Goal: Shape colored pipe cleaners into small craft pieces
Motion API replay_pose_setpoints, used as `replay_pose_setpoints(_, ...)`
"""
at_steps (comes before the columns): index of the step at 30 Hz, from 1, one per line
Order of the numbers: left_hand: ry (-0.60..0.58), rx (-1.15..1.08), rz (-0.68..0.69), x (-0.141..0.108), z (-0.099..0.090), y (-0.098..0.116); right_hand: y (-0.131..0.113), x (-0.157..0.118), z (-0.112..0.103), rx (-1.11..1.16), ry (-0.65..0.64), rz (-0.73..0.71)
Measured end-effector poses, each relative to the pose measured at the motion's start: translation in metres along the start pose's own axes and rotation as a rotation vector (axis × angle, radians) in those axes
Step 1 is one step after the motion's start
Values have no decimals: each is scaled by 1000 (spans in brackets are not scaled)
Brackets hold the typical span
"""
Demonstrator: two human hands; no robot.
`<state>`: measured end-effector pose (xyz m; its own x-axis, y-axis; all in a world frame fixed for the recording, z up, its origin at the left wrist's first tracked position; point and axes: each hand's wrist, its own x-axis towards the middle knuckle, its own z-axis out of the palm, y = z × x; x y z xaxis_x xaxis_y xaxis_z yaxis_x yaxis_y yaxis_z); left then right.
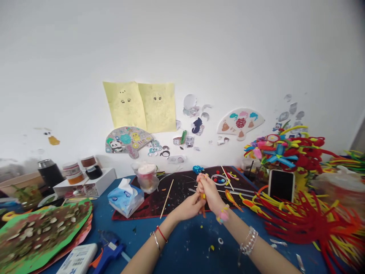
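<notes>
My left hand [185, 207] and my right hand [209, 192] meet in front of me above the blue table, fingers curled together. Between them they pinch a small orange pipe-cleaner piece [203, 203], mostly hidden by my fingers. A small pink and yellow pipe-cleaner bunch [223, 215] hangs near my right wrist. Just beyond my hands lies a dark paint-spattered mat [182, 190] with a loose wooden stick [167, 198] on it.
A blue glue gun [110, 249] sits near the table's front edge, and a tissue box [125, 198] stands left of the mat. A phone [281, 185] leans at right among red and yellow pipe-cleaner crafts [305, 224]. A green seed-covered board [40, 232] lies at left.
</notes>
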<state>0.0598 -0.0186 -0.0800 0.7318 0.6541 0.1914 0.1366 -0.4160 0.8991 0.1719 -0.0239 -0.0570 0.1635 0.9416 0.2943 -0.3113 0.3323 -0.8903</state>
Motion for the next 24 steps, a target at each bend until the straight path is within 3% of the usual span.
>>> replay_pose_setpoints(2, 64, -33, 28, 0, -7, 1, -6, 2, -4, -81, -52, 0)
replay_pose_setpoints(7, 339, -119, 86, 5, -29, 7, -16, 2, -10, -164, -255, 192)
replay_pose_setpoints(17, 574, 141, 181, 4, -22, 16, -23, -8, -1, -60, -436, 389)
replay_pose_setpoints(20, 583, 241, 196, 1, -30, 20, -24, -9, -2, -58, -481, 394)
replay_pose_setpoints(24, 649, 156, 117, 1, -49, 20, -24, -8, -5, -144, -497, 347)
